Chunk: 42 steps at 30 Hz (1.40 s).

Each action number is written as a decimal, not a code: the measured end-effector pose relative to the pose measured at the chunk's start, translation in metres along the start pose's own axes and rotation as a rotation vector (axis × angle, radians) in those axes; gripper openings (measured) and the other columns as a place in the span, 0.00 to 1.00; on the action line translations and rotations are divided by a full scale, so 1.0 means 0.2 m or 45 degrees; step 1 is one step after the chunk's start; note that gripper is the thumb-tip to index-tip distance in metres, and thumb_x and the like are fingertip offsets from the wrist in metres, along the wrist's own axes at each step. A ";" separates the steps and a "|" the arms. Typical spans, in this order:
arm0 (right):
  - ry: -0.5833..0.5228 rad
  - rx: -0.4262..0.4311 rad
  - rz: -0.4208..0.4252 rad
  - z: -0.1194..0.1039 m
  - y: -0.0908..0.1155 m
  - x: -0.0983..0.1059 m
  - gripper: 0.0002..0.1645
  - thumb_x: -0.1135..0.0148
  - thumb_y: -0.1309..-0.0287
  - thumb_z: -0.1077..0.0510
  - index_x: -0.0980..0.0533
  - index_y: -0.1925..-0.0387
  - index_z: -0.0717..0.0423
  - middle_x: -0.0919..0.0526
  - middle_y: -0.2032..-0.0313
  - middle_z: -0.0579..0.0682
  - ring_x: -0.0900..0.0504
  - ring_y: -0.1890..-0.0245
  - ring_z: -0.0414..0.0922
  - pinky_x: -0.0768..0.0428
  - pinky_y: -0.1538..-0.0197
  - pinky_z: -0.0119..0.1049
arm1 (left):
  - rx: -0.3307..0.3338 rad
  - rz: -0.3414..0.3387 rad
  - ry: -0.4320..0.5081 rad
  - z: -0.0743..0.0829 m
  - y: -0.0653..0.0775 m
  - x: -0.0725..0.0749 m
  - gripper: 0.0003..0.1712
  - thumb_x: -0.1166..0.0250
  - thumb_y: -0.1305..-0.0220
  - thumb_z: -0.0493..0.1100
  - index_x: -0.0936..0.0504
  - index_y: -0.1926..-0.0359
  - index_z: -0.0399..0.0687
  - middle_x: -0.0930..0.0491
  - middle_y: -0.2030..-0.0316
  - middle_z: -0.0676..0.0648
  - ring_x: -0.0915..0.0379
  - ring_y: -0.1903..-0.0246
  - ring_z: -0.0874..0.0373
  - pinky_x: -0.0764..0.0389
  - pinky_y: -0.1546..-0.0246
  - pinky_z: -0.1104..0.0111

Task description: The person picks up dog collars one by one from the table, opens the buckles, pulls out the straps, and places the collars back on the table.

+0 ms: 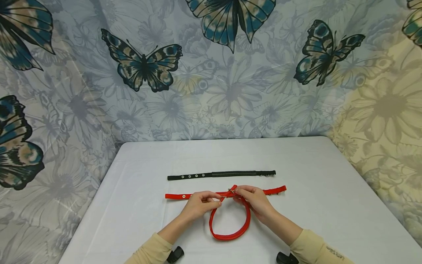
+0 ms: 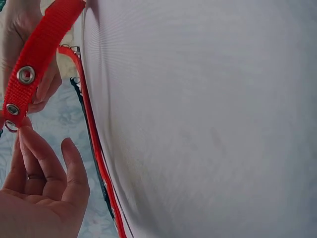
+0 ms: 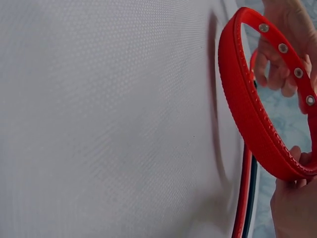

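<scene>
A red collar (image 1: pixel 227 237) with metal eyelets is bent into a loop and held up above the white table. My left hand (image 1: pixel 197 206) pinches it at the left of the buckle area, thumb and fingertips on the strap. From the right, my right hand (image 1: pixel 258 202) grips the strap beside the metal buckle. In the left wrist view, the eyeleted end of the collar (image 2: pixel 43 47) runs down to the left fingertips (image 2: pixel 24 124). The wide padded part of the collar (image 3: pixel 233 74) hangs toward the right wrist camera, its eyelets on the far side.
A second red collar (image 1: pixel 174 196) lies stretched flat behind the hands, partly hidden by them. Farther back, a black collar (image 1: pixel 230 174) with eyelets lies straight on the white table (image 1: pixel 145 161). A butterfly-patterned cloth (image 1: pixel 230 110) hangs behind the table.
</scene>
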State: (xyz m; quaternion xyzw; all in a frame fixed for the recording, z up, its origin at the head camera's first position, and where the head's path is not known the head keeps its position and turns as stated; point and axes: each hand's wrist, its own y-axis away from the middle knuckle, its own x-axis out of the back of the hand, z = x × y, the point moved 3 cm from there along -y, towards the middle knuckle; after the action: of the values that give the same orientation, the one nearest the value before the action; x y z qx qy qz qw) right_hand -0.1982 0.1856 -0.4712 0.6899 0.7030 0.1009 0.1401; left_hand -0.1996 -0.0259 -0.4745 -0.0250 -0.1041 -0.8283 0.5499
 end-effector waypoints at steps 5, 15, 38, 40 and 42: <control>0.008 0.021 -0.086 0.00 0.01 -0.01 0.19 0.37 0.36 0.58 0.22 0.51 0.70 0.16 0.60 0.54 0.15 0.61 0.45 0.18 0.52 0.38 | 0.008 0.025 -0.036 0.01 0.00 0.00 0.11 0.29 0.41 0.46 0.13 0.60 0.47 0.16 0.72 0.53 0.26 0.71 0.63 0.29 0.68 0.71; 0.022 0.032 -0.109 0.01 0.02 -0.02 0.19 0.38 0.36 0.58 0.22 0.51 0.71 0.17 0.60 0.53 0.16 0.60 0.45 0.18 0.52 0.40 | 0.000 0.033 -0.033 0.07 0.04 -0.01 0.10 0.29 0.42 0.42 0.13 0.61 0.43 0.18 0.76 0.53 0.30 0.74 0.63 0.32 0.72 0.73; 0.032 0.022 -0.088 -0.02 0.02 -0.02 0.20 0.37 0.36 0.56 0.23 0.51 0.70 0.17 0.59 0.54 0.16 0.61 0.45 0.18 0.53 0.39 | -0.067 0.059 -0.083 0.06 -0.01 0.00 0.09 0.30 0.40 0.44 0.12 0.60 0.44 0.15 0.70 0.51 0.24 0.70 0.62 0.26 0.69 0.71; 0.035 0.023 -0.090 -0.02 0.02 -0.02 0.20 0.37 0.36 0.56 0.23 0.51 0.70 0.17 0.60 0.54 0.16 0.61 0.45 0.18 0.53 0.39 | -0.075 0.057 -0.074 0.05 -0.02 0.00 0.10 0.29 0.40 0.44 0.12 0.60 0.45 0.14 0.70 0.50 0.23 0.70 0.61 0.25 0.69 0.71; 0.033 0.024 -0.087 -0.02 0.02 -0.02 0.20 0.37 0.36 0.56 0.23 0.51 0.70 0.17 0.60 0.54 0.16 0.61 0.45 0.18 0.53 0.39 | -0.084 0.048 -0.066 0.04 -0.02 0.00 0.10 0.29 0.41 0.44 0.13 0.60 0.45 0.15 0.70 0.50 0.24 0.71 0.61 0.25 0.70 0.71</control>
State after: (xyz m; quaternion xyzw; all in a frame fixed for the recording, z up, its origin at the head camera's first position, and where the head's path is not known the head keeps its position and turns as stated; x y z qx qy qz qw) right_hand -0.1959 0.1812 -0.4655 0.6655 0.7288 0.0986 0.1278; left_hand -0.2038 -0.0233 -0.4670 -0.0665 -0.0904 -0.8199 0.5614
